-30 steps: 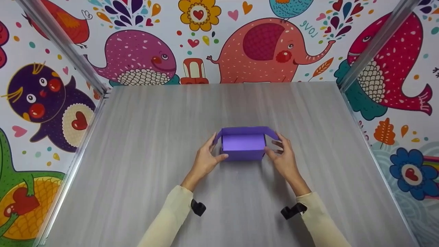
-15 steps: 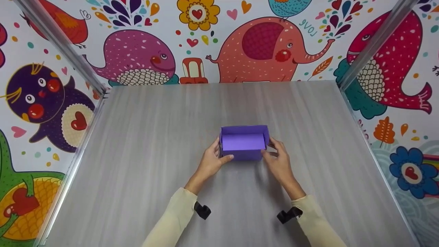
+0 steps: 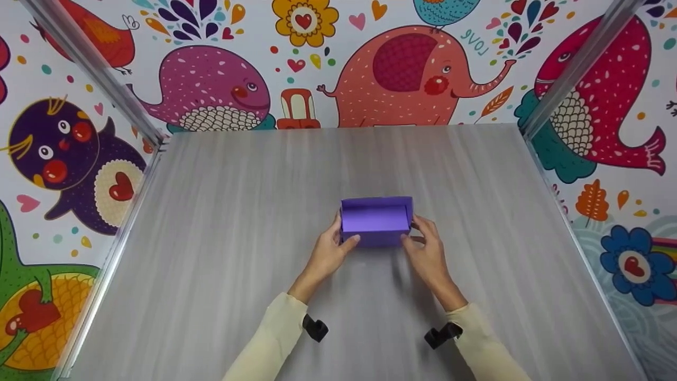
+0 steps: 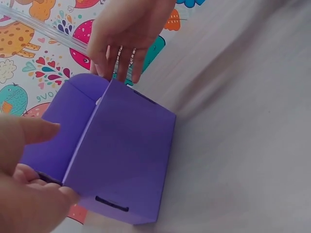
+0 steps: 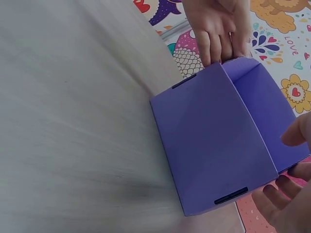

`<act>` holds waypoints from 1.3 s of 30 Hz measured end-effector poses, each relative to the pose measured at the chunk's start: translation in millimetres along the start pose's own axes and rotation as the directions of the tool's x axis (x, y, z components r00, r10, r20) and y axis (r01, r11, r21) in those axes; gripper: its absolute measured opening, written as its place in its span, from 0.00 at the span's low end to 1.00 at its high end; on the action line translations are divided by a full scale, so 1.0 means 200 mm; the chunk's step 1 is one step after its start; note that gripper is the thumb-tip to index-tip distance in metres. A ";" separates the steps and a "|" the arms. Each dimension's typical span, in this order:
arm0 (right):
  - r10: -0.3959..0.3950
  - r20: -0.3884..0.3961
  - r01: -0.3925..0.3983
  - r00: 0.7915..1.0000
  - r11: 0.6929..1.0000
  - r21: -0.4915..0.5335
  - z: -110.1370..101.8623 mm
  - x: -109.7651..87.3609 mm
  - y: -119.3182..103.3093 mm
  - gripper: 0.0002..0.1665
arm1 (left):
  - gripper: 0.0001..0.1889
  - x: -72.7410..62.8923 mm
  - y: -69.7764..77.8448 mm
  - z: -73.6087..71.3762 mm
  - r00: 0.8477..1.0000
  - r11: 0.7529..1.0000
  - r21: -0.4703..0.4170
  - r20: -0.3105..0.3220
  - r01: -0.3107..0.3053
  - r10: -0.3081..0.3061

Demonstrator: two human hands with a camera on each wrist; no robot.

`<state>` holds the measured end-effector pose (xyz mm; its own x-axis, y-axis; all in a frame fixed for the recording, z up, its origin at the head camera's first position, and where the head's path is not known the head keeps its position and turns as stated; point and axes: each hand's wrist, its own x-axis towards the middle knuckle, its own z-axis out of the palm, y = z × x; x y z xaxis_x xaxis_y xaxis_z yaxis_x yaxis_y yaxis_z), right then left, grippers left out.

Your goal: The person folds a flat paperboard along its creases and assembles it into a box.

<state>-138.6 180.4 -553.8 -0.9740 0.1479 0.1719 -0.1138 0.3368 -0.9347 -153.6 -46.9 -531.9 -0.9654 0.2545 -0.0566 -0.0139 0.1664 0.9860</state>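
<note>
A small purple cardboard box stands on the table with its lid raised at the back. Its front panel has a dark slot near each side in the left wrist view. My left hand holds the box's left side, fingers along the side and thumb by the front corner. On the opposite side, my right hand holds it the same way. From the right wrist view, my right fingers are bent at the side edge, and the lid rises behind the opening.
The grey wood-grain table surrounds the box. Walls printed with cartoon animals enclose its back and sides, with metal strips at the corners. A black wrist camera mount sits at each cream sleeve.
Both hands have moved inward against the box. The lid's side flaps, spread outward a second ago, are now folded in, and the lid's top edge is slightly lower than half a second ago.
</note>
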 end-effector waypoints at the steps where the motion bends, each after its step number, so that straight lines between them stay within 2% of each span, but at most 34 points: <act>1: -0.006 -0.001 0.006 1.000 1.000 0.002 0.00 0.00 0.00 0.30 | 0.41 0.00 -0.01 0.00 1.000 1.000 0.008 -0.004 -0.011 0.011; 6: -0.042 -0.011 0.042 0.999 0.999 0.001 0.02 -0.02 0.01 0.32 | 0.38 -0.02 -0.02 0.00 0.999 0.991 0.127 -0.020 -0.046 0.049; 11: -0.057 -0.007 0.057 0.998 0.998 -0.027 0.02 -0.03 0.03 0.33 | 0.40 -0.03 -0.02 0.00 0.999 0.965 0.260 0.028 -0.036 0.030; 15: -0.047 -0.006 0.047 0.999 0.998 -0.044 0.03 -0.05 0.03 0.34 | 0.42 -0.03 -0.03 -0.01 0.998 0.955 0.296 0.062 -0.029 0.012; 21: -0.035 0.000 0.035 0.999 0.998 -0.046 0.04 -0.06 0.04 0.37 | 0.44 -0.04 -0.06 -0.01 0.997 0.949 0.314 0.074 -0.015 -0.009; 27: 0.039 0.019 -0.039 0.999 0.999 0.004 0.01 -0.03 0.02 0.39 | 0.47 -0.05 -0.03 -0.03 0.998 0.955 0.296 0.049 0.033 -0.050; 32: 0.146 0.007 -0.146 0.989 0.982 0.119 -0.05 0.05 -0.04 0.32 | 0.42 0.01 0.04 -0.05 0.994 0.976 0.195 -0.057 0.102 -0.093; 36: 0.274 0.047 -0.276 0.961 0.927 0.255 -0.07 0.13 -0.11 0.31 | 0.37 0.09 0.10 -0.05 0.966 0.969 0.092 -0.141 0.230 -0.216; 39: 0.334 0.114 -0.353 0.936 0.877 0.326 -0.06 0.18 -0.15 0.34 | 0.38 0.13 0.14 -0.05 0.940 0.949 -0.004 -0.137 0.316 -0.314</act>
<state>-168.1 186.3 -516.9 -0.9716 0.1445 -0.1872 0.1802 -0.0597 -0.9818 -182.5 -45.5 -504.5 -0.9384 0.0567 -0.3409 -0.3193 0.2346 0.9181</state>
